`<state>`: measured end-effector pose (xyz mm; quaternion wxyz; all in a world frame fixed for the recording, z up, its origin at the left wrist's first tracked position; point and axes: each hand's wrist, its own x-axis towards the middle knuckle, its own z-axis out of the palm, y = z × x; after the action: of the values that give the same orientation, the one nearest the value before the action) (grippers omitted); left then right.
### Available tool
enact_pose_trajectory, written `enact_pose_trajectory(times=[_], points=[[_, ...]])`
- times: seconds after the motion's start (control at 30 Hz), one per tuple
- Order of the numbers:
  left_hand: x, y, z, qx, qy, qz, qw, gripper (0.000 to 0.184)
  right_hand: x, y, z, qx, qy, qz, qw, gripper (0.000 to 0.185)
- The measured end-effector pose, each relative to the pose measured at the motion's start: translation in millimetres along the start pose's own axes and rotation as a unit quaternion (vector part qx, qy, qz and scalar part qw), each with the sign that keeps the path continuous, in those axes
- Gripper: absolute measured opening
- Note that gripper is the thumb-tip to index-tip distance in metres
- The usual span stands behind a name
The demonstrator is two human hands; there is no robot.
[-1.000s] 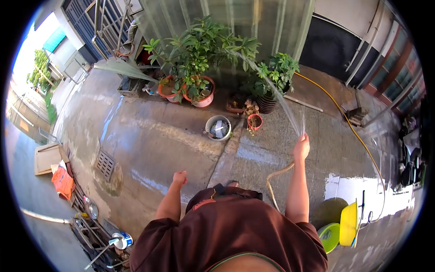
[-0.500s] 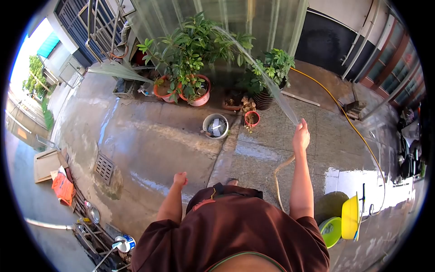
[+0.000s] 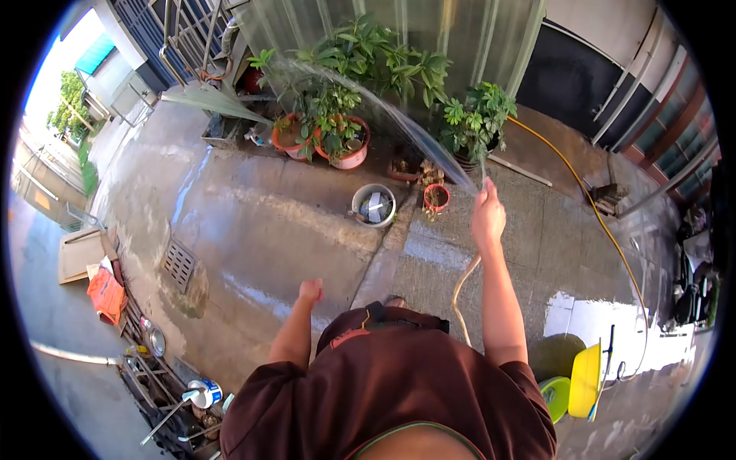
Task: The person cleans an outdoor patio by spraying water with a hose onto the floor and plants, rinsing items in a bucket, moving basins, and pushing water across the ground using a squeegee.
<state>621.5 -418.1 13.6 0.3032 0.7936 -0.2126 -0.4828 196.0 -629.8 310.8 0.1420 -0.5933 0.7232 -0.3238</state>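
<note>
My right hand (image 3: 487, 218) is wrapped round the end of a beige hose (image 3: 458, 294), which hangs down from it toward my body. A spray of water (image 3: 406, 126) arcs from the hose end up and to the left, onto the leafy plants (image 3: 356, 57) by the wall. These grow in wide red pots (image 3: 353, 157). Another potted plant (image 3: 481, 115) stands just beyond my right hand. Lower left, my left hand (image 3: 310, 290) is closed in a loose fist over the wet concrete; I see nothing in it.
A grey bucket (image 3: 373, 205) and a small red pot (image 3: 436, 198) stand ahead. A yellow hose (image 3: 571, 169) runs along the right, near a yellow basin (image 3: 585, 381) and a green basin (image 3: 555, 395). Left are a drain grate (image 3: 179, 265) and piled scrap (image 3: 157, 383).
My right hand has moved left with the hose, and the water now lands farther left on the plants. My left hand stays closed, slightly higher. The view has shifted a little.
</note>
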Motion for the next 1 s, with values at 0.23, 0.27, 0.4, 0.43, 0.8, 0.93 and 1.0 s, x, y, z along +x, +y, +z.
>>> enact_pose_trajectory(times=[0.23, 0.27, 0.4, 0.43, 0.8, 0.93, 1.0], points=[[-9.8, -13.1, 4.1, -0.06, 0.027, -0.022, 0.998, 0.023, -8.5, 47.4, 31.6, -0.076, -0.063, 0.031, 0.995, 0.042], [-6.7, -22.3, 2.2, -0.049, 0.026, -0.019, 0.998, 0.023, -6.7, 64.6, 37.3, -0.064, -0.037, 0.039, 0.997, 0.043], [-15.7, -33.9, -6.7, -0.038, 0.051, -0.038, 0.997, 0.023, 9.3, 98.5, 20.0, -0.006, 0.066, 0.079, 0.995, 0.04], [-16.1, -35.0, -9.7, -0.029, 0.055, -0.035, 0.997, 0.024, 11.4, 102.8, 17.5, 0.002, 0.105, 0.071, 0.992, 0.04], [5.5, -22.2, 8.5, 0.08, 0.016, 0.047, 0.996, 0.03, -13.3, 124.5, 15.6, 0.007, 0.054, 0.076, 0.996, 0.04], [-17.2, 0.8, 12.2, 0.044, 0.013, 0.024, 0.999, 0.028, -4.2, 147.8, 2.4, 0.026, 0.076, 0.112, 0.99, 0.04], [-18.6, -3.2, 11.4, 0.073, 0.022, 0.025, 0.997, 0.028, -11.5, 145.1, 11.8, -0.009, 0.031, 0.132, 0.991, 0.04]])
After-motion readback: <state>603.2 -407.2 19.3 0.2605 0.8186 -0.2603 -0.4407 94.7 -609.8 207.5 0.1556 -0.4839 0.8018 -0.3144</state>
